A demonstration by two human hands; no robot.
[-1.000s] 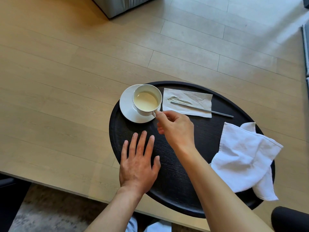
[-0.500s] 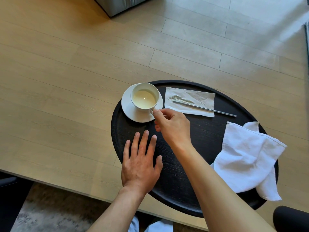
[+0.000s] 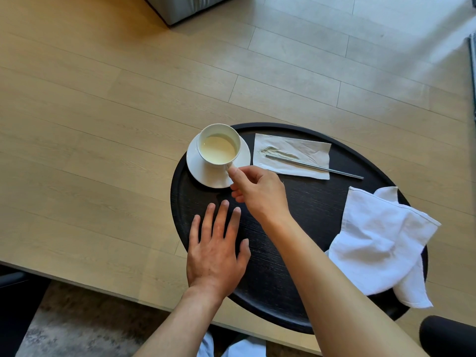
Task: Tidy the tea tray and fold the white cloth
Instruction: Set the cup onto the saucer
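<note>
Black and round, the tea tray [image 3: 304, 217] sits on a pale wooden table [image 3: 103, 124], close to the near edge; on its right side lies the white cloth [image 3: 378, 243], all bunched up and not folded, with one end hanging a little past the tray's rim; at the back of the tray is a flat paper napkin [image 3: 293, 150] with a wet-looking mark on it; a thin metal stick [image 3: 316, 167] lies slanted across the napkin, and its right end pokes off onto the bare tray; at the back left of the tray stands a white cup [image 3: 219, 146] with pale yellow tea inside; the cup sits on a white saucer [image 3: 203, 173], and the saucer's left edge reaches the tray's rim; the right hand [image 3: 260, 194] reaches over the tray to the cup, with thumb and first finger pinched together at the cup's near side where the handle is, and the other fingers curled in; the handle itself is hidden, so I cannot tell how firm the hold is; the left hand [image 3: 216, 251] lies flat, palm down, fingers spread wide, on the tray's near left part, holding nothing; a grey sofa corner [image 3: 185, 6] shows on the floor beyond the table.
</note>
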